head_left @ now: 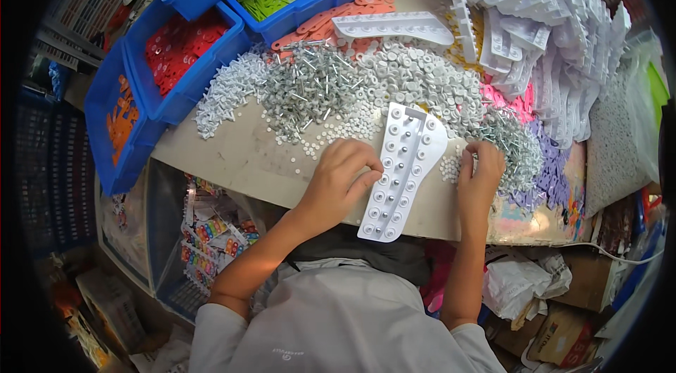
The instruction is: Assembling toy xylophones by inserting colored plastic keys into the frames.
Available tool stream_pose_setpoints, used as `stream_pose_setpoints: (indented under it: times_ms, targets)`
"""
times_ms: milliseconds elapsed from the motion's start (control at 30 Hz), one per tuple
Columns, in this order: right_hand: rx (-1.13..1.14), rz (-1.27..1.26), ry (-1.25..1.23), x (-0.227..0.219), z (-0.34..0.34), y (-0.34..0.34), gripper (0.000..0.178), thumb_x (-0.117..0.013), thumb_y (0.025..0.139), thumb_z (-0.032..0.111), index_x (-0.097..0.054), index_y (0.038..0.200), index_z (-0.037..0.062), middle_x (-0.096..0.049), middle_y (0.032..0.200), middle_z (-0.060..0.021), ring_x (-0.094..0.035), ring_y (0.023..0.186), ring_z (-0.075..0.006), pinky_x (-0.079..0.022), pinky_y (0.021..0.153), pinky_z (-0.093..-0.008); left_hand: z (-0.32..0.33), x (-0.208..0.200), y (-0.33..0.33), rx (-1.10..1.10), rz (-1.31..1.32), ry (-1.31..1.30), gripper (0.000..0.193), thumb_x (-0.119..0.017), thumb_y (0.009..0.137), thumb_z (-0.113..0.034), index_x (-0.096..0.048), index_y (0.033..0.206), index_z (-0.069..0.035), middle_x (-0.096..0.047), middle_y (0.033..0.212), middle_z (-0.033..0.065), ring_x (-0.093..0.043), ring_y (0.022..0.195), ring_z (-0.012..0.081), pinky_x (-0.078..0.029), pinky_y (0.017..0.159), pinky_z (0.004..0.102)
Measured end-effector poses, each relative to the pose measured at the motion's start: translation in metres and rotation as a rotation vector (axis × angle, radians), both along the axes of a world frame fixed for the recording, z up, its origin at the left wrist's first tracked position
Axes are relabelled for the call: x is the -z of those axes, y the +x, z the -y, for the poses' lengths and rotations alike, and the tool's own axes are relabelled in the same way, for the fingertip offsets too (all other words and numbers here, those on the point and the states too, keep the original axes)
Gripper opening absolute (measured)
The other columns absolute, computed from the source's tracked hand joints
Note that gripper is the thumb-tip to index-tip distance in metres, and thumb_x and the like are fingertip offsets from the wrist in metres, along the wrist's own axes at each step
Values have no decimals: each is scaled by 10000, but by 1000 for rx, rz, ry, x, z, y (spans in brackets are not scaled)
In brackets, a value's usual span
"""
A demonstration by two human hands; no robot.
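Observation:
A long white plastic frame, broad at the far end and narrower toward me, lies on the table before me. Round raised seats line both its sides, and metal pins stand along its middle. At its left edge is my left hand, fingers curled and thumb near the index fingertip; anything between them is hidden. My right hand is closed in a pinch to the right of the frame, by small white discs and a heap of metal pins. What it pinches, if anything, is too small to make out.
Heaps of metal pins and white round caps cover the far tabletop. Blue bins with red, green and orange pieces stand at left. White frames are stacked at far right, near purple strips and a grey-filled bag.

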State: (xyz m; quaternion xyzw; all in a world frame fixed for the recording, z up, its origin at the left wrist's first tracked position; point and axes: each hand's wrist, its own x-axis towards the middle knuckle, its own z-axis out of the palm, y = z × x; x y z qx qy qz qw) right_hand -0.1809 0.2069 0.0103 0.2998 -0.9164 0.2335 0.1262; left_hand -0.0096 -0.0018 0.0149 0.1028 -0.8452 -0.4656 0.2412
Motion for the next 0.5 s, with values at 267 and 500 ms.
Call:
stream_pose_setpoints:
  times_ms: [267, 500]
  targets:
    - [-283, 432, -253, -21, 15, 45, 100, -669, 874, 35, -632, 948, -21, -640, 905, -99, -589, 894, -223, -449, 839, -338, -2, 14, -23, 55, -4, -40, 69, -717, 875, -135, -682, 905, -83, -619, 893, 45, -567, 942, 265, -406, 872, 391]
    - [-241, 485, -244, -10, 25, 47, 100, -676, 885, 11, -626, 964, -25, -626, 891, -112, -600, 853, -236, -478, 775, -336, -6, 22, -31, 70, 73, -9, 88, -742, 858, -127, -693, 896, -64, -611, 868, 50, -580, 855, 247, -431, 835, 369]
